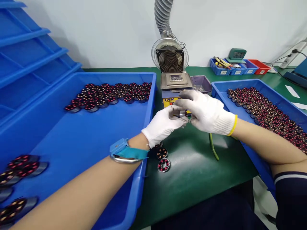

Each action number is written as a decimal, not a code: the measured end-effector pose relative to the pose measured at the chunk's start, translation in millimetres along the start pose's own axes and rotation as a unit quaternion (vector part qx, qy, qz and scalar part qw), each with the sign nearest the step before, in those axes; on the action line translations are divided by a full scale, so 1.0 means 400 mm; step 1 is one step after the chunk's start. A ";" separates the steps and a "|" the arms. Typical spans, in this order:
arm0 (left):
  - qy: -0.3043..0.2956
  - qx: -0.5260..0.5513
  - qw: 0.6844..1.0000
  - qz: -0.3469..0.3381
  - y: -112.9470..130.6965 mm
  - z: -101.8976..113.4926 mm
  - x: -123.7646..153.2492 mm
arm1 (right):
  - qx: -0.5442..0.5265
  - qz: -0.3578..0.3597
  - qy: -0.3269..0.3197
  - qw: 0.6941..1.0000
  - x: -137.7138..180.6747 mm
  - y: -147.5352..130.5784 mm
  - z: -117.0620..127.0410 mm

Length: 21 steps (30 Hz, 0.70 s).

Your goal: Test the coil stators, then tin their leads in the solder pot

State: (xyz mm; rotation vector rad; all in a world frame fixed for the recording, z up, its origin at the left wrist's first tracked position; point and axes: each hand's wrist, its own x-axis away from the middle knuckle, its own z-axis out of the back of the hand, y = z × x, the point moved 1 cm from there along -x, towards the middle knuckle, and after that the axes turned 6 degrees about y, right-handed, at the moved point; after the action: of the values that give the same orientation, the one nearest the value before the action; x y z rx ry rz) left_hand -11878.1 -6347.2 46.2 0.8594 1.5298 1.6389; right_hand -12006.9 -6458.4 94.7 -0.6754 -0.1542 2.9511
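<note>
In front of the soldering pot [170,99], my white-gloved left hand [165,123] grips a small motor stator [182,113] with a metal rim between thumb and fingers. My right hand [206,110], gloved in white with a yellow cuff, curls over the stator's right side. Its fingers are bent in, and anything they pinch is hidden. Below my left hand, several more stators [163,165] with red and copper windings lie in a column on the green table [192,179]. A curved green handle [213,147] shows under my right wrist; its other end is out of sight.
A large blue tray [100,127] on the left holds stators at its back and near corner. Another blue tray [219,83] on the right is filled with stators. Behind stand a fan with a duct [170,60], a purple bin [203,82] and small parts boxes [223,71].
</note>
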 end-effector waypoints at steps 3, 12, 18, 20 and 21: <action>-0.029 -0.016 0.999 0.018 0.002 0.006 0.001 | -0.018 0.041 -0.015 0.999 0.013 0.018 -0.049; -0.079 -0.014 0.993 0.087 0.009 0.013 0.001 | -0.068 -0.024 -0.074 0.995 0.014 0.079 -0.043; -0.115 0.047 0.987 0.105 -0.001 0.023 -0.006 | -0.174 -0.060 -0.043 0.982 0.016 0.065 -0.042; -0.122 0.041 0.986 0.105 -0.004 0.023 -0.006 | -0.218 -0.038 -0.049 0.974 0.014 0.062 -0.049; -0.116 0.030 0.988 0.097 -0.004 0.022 -0.004 | -0.235 -0.040 -0.052 0.970 0.013 0.063 -0.055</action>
State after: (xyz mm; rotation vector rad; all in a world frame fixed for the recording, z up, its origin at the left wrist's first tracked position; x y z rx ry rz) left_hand -11869.7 -6344.2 45.1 1.2202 1.3746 1.5687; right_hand -12003.9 -6481.0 69.9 -0.5403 -0.8890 2.8861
